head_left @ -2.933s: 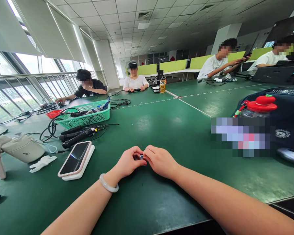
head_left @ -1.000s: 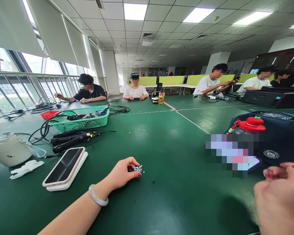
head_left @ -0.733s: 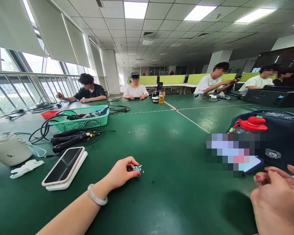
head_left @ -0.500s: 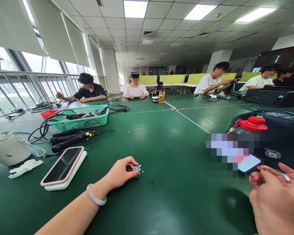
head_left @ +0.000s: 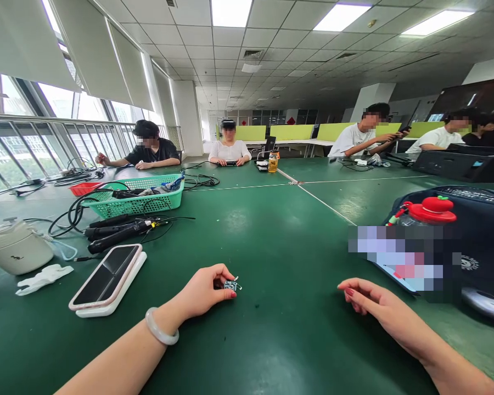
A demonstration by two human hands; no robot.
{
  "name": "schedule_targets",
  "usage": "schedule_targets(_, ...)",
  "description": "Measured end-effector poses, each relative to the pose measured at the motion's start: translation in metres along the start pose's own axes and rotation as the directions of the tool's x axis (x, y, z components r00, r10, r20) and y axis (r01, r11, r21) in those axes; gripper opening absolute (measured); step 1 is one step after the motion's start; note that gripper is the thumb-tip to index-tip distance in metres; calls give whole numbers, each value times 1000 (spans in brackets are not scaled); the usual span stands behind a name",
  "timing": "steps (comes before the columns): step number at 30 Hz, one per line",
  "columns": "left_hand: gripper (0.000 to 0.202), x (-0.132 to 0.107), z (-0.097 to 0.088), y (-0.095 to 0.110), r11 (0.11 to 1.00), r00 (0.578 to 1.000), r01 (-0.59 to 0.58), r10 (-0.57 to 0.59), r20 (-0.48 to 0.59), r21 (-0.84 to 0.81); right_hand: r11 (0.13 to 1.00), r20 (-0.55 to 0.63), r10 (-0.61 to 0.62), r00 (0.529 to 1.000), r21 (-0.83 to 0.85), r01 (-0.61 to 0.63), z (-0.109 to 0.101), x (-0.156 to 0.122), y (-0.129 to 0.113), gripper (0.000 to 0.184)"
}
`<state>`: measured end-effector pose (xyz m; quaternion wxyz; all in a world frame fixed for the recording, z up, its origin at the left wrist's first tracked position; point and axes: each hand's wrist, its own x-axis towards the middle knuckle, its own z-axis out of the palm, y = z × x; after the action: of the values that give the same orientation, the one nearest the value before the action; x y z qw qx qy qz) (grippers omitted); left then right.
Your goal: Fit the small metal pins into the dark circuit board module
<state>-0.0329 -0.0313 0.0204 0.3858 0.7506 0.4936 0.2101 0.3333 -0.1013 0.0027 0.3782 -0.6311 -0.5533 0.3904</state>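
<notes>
My left hand [head_left: 203,291] rests on the green table [head_left: 271,230] with its fingers pinched on a small metal part [head_left: 231,285] that lies at its fingertips. A pale bangle sits on that wrist. My right hand [head_left: 374,304] lies low on the table to the right, fingers loosely curled and holding nothing, well apart from the part. It is close to a phone [head_left: 395,271] lying by a dark backpack [head_left: 473,230].
A phone on a white pad [head_left: 109,274] lies to the left, with black cables [head_left: 119,230], a green basket [head_left: 140,197], a white device [head_left: 16,247] and a glove [head_left: 43,277]. A red-capped bottle [head_left: 430,211] lies by the backpack. Several people sit at the far side.
My right hand left the small part, reached right to the phone by the backpack, and now has come back down onto the table empty. My left hand kept its pinch.
</notes>
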Motion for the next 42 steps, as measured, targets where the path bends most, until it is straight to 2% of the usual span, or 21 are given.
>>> schedule_targets(2,29,0,0,-1,1000,1000,-3,3,5,17,1000,5,-12,1000,0,12,-4,0,5,46)
schedule_targets(5,30,-1,-1,-1,999,1000,-5,5,10,37,999,96,-26,995,-37,29,-13,7,12,47)
schedule_targets(8,31,0,-1,-1,999,1000,-6,6,9,41,972,125,-122,985,-185,144,-24,26,17,54)
schedule_targets(10,31,0,-1,0,999,1000,-5,5,8,38,869,116,-259,959,-406,284,-29,43,20,60)
schedule_targets(11,31,0,-1,1,999,1000,-5,5,9,36,793,135,-283,950,-524,311,-30,53,21,64)
schedule_targets(13,30,-1,-1,2,999,1000,-6,5,12,33,645,182,-275,944,-693,322,-30,71,23,73)
schedule_targets(15,30,-2,-1,3,1000,1000,-4,4,17,30,537,230,-218,948,-783,313,-27,85,25,78)
schedule_targets(18,30,-2,-1,3,999,1000,-5,4,16,42,467,263,-152,953,-831,303,-23,94,29,79)
schedule_targets(24,30,0,-2,0,999,1000,-20,20,18,43,446,254,-146,956,-846,293,-23,94,33,76)
schedule_targets(36,31,-1,-1,2,999,1000,-9,8,16,43,495,246,-149,958,-820,287,-24,93,31,77)
schedule_targets(40,30,0,-1,0,999,1000,-15,14,17,46,539,247,-186,951,-784,310,-29,113,22,72)
schedule_targets(42,30,0,-1,-1,999,1000,-15,15,16,51,588,201,-196,960,-759,279,-29,132,14,69)
